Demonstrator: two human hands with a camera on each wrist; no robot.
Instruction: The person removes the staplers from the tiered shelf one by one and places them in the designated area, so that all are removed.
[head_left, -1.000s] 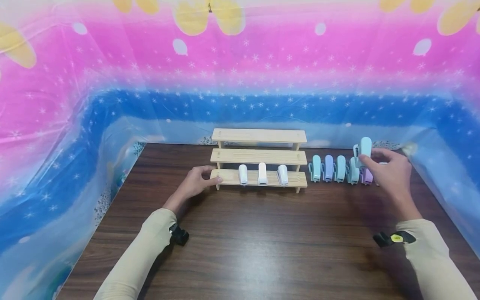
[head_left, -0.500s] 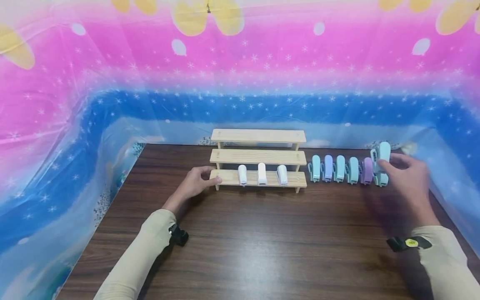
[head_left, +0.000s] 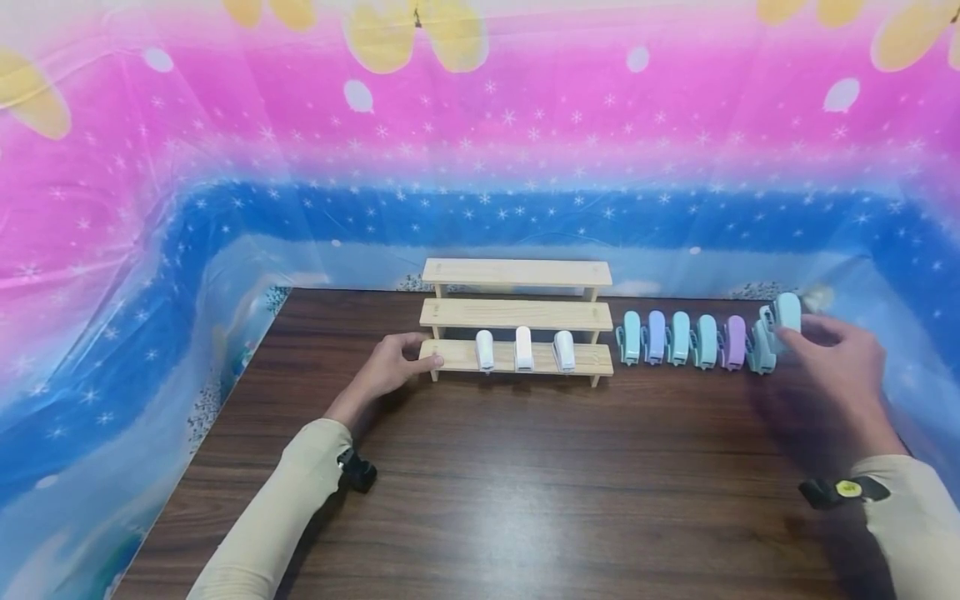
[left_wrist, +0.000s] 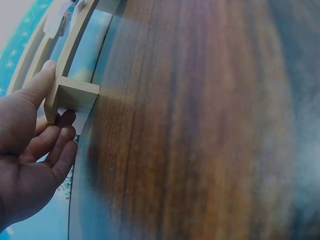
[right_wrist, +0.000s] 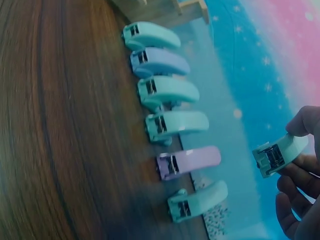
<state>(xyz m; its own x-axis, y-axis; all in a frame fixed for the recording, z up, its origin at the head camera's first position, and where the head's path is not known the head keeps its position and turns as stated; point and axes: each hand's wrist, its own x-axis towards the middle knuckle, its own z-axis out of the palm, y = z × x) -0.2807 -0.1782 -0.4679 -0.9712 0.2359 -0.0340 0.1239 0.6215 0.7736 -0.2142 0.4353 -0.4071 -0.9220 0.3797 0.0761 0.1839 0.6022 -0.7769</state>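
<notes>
My right hand [head_left: 847, 362] pinches a mint-green plastic spring clip [head_left: 787, 312] between thumb and fingers, held up off the table at the right end of a row of clips. In the right wrist view the held clip [right_wrist: 278, 156] shows its metal spring. The row has mint clips [head_left: 680, 337], a blue one [head_left: 656, 337] and a purple one [head_left: 735, 342]. My left hand [head_left: 386, 364] grips the left end of a three-step wooden stand [head_left: 450, 354], thumb on top and fingers underneath. On its lowest step stand three white clips [head_left: 523, 348].
The two upper steps, the middle [head_left: 517, 313] and the top [head_left: 517, 272], rise behind the lowest. A dark wood-grain table [head_left: 480, 483] spreads in front. Behind and at both sides hangs a pink and blue patterned cloth [head_left: 525, 167].
My right hand has moved right and slightly down with the mint clip, from above the purple clip to beyond the row's last mint clip. The left hand has stayed on the stand.
</notes>
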